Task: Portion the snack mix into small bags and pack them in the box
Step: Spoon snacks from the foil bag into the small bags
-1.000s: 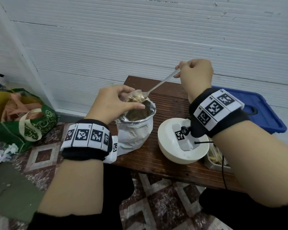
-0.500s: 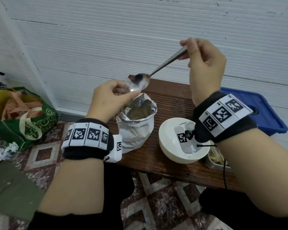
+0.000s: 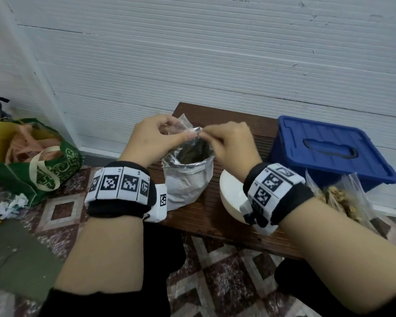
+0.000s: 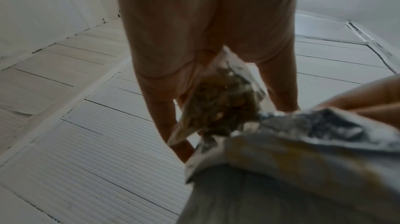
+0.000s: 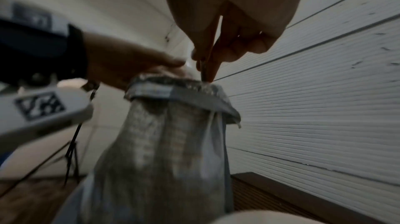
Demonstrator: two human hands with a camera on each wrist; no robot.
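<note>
Small clear bag [image 3: 185, 128] is pinched at its mouth by both hands, left hand [image 3: 150, 139] and right hand [image 3: 232, 143], fingers curled on its top edge. It hangs directly above the open foil pouch [image 3: 188, 179], long axis vertical, mouth up. Blue box [image 3: 329, 154] stands to the right, nearer the right hand.

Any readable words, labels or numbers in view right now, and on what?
No text can be read.
Green tote bag: pale printed pattern, not legible as words.
Wristbands: black-and-white coded squares only; tiny marks beside them too small.
Foil bag, blue box: no print visible.
</note>
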